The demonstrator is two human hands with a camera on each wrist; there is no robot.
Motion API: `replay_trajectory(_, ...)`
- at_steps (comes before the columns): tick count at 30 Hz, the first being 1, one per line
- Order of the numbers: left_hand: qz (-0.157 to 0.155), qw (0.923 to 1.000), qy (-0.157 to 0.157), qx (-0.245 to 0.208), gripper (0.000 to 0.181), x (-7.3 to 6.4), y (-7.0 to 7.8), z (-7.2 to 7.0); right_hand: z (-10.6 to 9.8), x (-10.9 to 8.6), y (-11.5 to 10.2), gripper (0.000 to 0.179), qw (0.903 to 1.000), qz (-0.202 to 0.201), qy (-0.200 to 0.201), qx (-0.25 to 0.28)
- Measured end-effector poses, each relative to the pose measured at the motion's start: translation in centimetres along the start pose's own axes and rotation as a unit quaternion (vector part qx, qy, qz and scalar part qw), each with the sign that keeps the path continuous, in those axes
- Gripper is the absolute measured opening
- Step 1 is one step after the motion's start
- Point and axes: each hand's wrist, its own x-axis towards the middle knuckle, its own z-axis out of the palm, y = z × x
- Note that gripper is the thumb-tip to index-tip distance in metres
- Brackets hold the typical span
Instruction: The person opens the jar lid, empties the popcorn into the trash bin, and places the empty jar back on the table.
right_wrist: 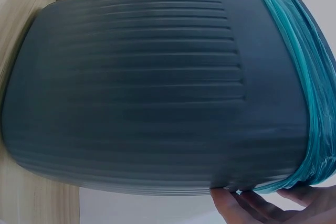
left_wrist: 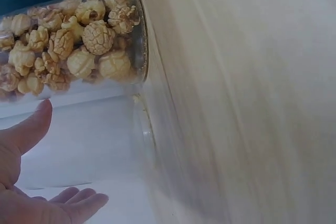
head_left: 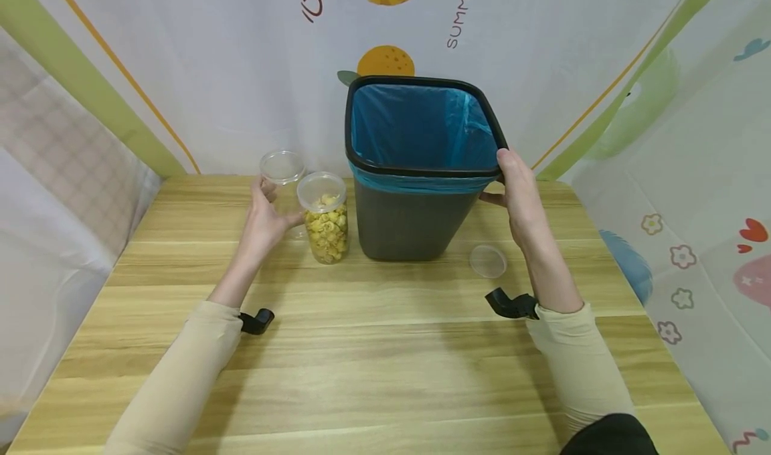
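An empty clear plastic jar (head_left: 283, 166) stands at the back left of the table. Around it my left hand (head_left: 265, 217) is spread, thumb apart from the fingers; whether the skin touches the jar I cannot tell. The left thumb (left_wrist: 34, 127) points toward a clear jar of popcorn (head_left: 327, 231), which stands upright with its top covered. A dark grey trash can (head_left: 409, 224) with a blue liner bag (head_left: 397, 124) stands beside the popcorn. My right hand (head_left: 523, 194) grips the can's right front rim, thumb on top and fingers underneath the edge.
A round clear lid (head_left: 488, 261) lies flat on the wooden table (head_left: 385, 354), right of the trash can. Printed curtains (head_left: 241, 73) hang close behind the can and along both sides of the table.
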Motion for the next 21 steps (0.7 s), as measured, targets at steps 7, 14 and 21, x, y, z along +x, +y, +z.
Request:
replay_trajectory(7,0.047,0.9961,0.074,0.011,0.097,-1.9,0.7,-0.5,0.0,0.1,0.0,0.057,1.0000,0.003,0.001,0.002)
replay_trajectory(14,0.089,0.9889,0.119,-0.001,0.062,-4.0,1.3,-0.3,-0.1,0.1,0.0,0.055,1.0000,0.005,0.006,0.003)
replay_trajectory(21,0.088,0.9939,0.066,0.002,0.067,-5.1,1.4,0.4,0.1,0.1,0.1,0.056,0.9999,0.001,0.010,0.004)
